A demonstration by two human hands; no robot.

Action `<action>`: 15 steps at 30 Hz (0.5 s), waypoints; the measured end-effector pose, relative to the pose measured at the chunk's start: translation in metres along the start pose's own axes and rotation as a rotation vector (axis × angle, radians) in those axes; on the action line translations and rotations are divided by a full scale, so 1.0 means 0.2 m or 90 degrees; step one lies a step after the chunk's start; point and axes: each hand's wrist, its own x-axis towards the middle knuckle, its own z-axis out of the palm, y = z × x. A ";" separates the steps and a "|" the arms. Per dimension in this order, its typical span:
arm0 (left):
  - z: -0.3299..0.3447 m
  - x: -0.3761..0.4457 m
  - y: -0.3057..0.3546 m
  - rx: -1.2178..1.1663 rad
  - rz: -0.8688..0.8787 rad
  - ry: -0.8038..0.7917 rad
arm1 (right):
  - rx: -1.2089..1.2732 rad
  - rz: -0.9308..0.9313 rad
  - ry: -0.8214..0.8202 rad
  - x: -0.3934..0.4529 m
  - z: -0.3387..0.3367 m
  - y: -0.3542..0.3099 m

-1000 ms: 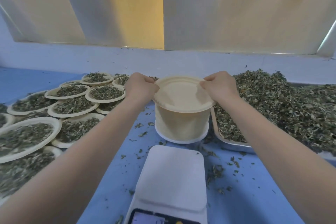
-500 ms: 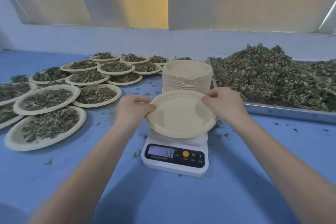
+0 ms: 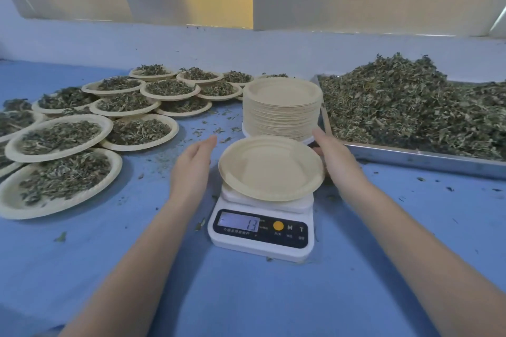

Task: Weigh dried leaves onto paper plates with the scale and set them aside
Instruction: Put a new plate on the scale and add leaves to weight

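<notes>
- An empty paper plate (image 3: 271,168) sits on the platform of the white scale (image 3: 261,230), overhanging it on all sides; the scale stands on the blue surface (image 3: 246,295) near the middle of its near half.
- The scale's display (image 3: 238,223) reads 13 with a dash at its left end; an orange button and the letters M and T lie to its right.
- The left hand (image 3: 191,169) is spread, fingers straight and together, just beside the plate's left rim and apart from it, holding nothing.
- The right hand (image 3: 335,159) is also spread with straight fingers, at the plate's right rim; whether it touches the rim cannot be told.
- A tall stack of empty plates (image 3: 282,107) stands just behind the scale, toward the far edge of the surface.
- A metal tray (image 3: 410,157) heaped with dried leaves (image 3: 405,107) fills the far right of the surface, just beside the stack.
- Many filled plates (image 3: 137,131), each carrying a portion of leaves, crowd the left side of the surface from the far edge to the near left, several overlapping one another.
- Loose leaf crumbs (image 3: 219,131) are scattered on the surface between the filled plates, the stack and the scale.
</notes>
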 end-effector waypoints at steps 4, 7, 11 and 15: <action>-0.03 -0.01 -0.02 -0.044 0.015 -0.017 | 0.084 0.008 -0.001 -0.01 0.02 0.03; -0.02 -0.03 -0.02 -0.053 0.014 -0.023 | 0.104 -0.020 0.022 -0.02 0.03 0.03; -0.02 -0.03 -0.02 -0.070 0.012 -0.011 | 0.132 -0.035 0.030 -0.01 0.03 0.04; -0.02 -0.04 -0.02 -0.063 0.016 -0.007 | 0.131 -0.040 0.029 -0.01 0.03 0.04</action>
